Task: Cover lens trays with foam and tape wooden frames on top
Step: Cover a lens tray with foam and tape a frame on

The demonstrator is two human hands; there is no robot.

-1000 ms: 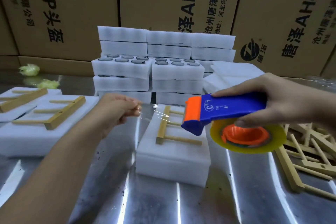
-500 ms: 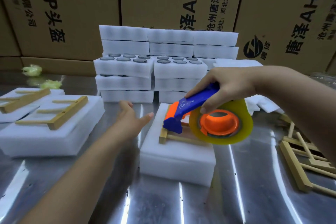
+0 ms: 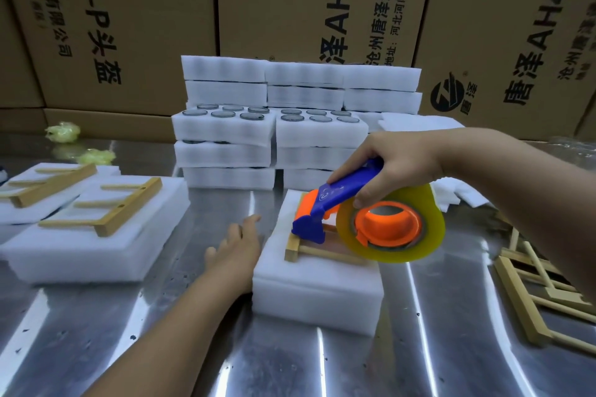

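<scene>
Packer: Tape worries me most here. The right hand (image 3: pixel 396 164) grips the tape dispenser (image 3: pixel 342 200) by its blue handle, nose tilted down at the wooden frame (image 3: pixel 296 248). If the pull runs crooked, the strip may miss the bar or wrinkle on the foam block (image 3: pixel 309 287).

Checker: And the frame itself?

Packer: As far as I can judge, it lies loose on top of the block, so a drag from the dispenser could slide it out of square. The block looks light too, and could skate across the shiny desk (image 3: pixel 193 348).

Checker: Is the left hand (image 3: pixel 237 245) guarding against that?

Packer: It should be. Its fingers are straight and unclenched, laid against the block's left side, low by the desk. Whether it pins a tape end there I cannot tell.

Checker: So where does the block sit between the hands?

Packer: Just right of the left hand, touching it, and directly beneath the right hand and the tape roll (image 3: pixel 429 235), which hides part of the frame. Other framed blocks (image 3: pixel 80 255) lie well apart to the left, spare frames (image 3: pixel 532 284) to the right, and lens trays (image 3: pixel 271 132) are stacked behind.
</scene>
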